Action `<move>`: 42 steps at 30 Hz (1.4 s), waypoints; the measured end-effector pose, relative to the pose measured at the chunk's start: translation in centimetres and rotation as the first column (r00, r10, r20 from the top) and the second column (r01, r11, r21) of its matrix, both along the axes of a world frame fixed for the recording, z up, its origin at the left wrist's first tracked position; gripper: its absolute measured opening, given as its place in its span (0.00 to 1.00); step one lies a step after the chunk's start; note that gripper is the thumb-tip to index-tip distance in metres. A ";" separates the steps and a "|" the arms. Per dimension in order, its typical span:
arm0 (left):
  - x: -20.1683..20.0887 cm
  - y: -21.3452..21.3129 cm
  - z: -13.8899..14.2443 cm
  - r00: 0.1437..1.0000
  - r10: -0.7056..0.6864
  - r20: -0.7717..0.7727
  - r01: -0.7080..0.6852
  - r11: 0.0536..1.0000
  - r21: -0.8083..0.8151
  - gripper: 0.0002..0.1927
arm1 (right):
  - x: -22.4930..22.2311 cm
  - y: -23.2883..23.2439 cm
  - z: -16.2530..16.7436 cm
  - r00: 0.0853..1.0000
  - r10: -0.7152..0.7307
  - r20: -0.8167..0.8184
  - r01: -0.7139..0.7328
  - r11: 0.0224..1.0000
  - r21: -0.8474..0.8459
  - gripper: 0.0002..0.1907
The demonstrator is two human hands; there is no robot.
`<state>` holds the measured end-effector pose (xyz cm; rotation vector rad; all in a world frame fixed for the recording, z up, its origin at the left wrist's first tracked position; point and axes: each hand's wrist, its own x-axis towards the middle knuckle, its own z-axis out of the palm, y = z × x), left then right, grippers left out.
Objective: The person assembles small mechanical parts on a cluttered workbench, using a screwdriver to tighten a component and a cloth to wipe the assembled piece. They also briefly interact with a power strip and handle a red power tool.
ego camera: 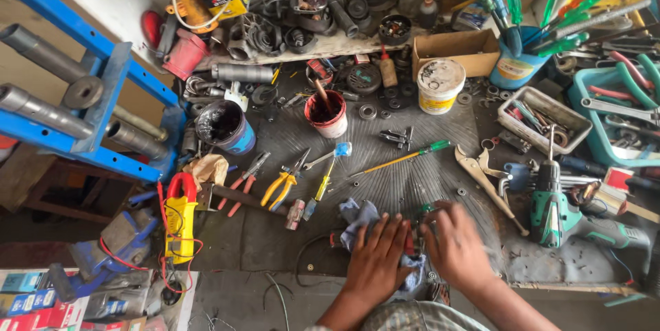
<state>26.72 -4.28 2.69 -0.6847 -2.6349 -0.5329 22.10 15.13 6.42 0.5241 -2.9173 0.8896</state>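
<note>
head view: my left hand (375,259) presses flat, open, on the soft blue rag (361,215). my right hand (457,248) is blurry; cannot tell its grip. rag looks light, floppy; i'd pinch its edge.

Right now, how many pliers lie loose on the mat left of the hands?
2. Yellow-handled pliers lie mid-mat, above the left hand; red-handled pliers lie just left of them. More pliers may sit in the teal tray at far right, partly hidden.
</note>
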 end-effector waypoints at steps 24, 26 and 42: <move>-0.7 0.4 0.9 0.998 -0.058 -0.034 0.061 0.992 0.108 0.27 | -0.9 1.0 -5.6 0.945 0.284 -0.160 -0.305 0.944 -0.127 0.43; -0.7 -0.4 1.2 0.998 0.024 -0.063 -0.023 1.000 0.007 0.27 | -1.2 1.6 -5.7 0.942 0.291 -0.167 -0.311 0.945 -0.105 0.44; -1.0 0.4 -1.1 0.997 0.056 -0.057 -0.053 0.997 0.056 0.24 | -1.8 2.7 -4.8 0.949 0.298 -0.103 -0.302 0.953 -0.029 0.45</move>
